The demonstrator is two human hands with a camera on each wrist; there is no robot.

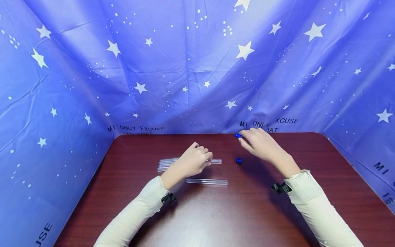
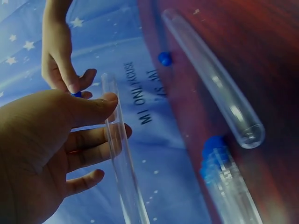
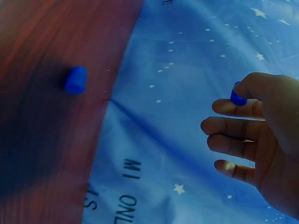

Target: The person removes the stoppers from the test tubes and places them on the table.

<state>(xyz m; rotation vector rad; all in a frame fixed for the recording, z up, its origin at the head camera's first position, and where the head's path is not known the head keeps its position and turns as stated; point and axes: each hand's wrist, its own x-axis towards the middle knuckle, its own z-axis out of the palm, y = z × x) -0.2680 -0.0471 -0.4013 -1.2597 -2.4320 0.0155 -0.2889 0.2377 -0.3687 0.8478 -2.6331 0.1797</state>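
Observation:
My left hand [image 1: 192,161] pinches a clear test tube [image 2: 125,170] near its open end, thumb on one side and fingers on the other. In the head view the tube's end points right, towards my right hand [image 1: 262,144]. Between thumb and index finger, the right hand pinches a small blue cap [image 3: 238,98]; its other fingers are spread apart. A second blue cap [image 1: 239,160] lies on the table below that hand. One uncapped test tube [image 1: 206,181] lies nearer me. Several tubes with blue caps [image 2: 217,156] lie side by side, partly hidden behind my left hand in the head view.
The dark red wooden table [image 1: 262,219] ends at the back against a blue curtain [image 1: 185,68] with white stars. Dark straps sit at both sleeve cuffs. Light from above glares on the tabletop's front middle.

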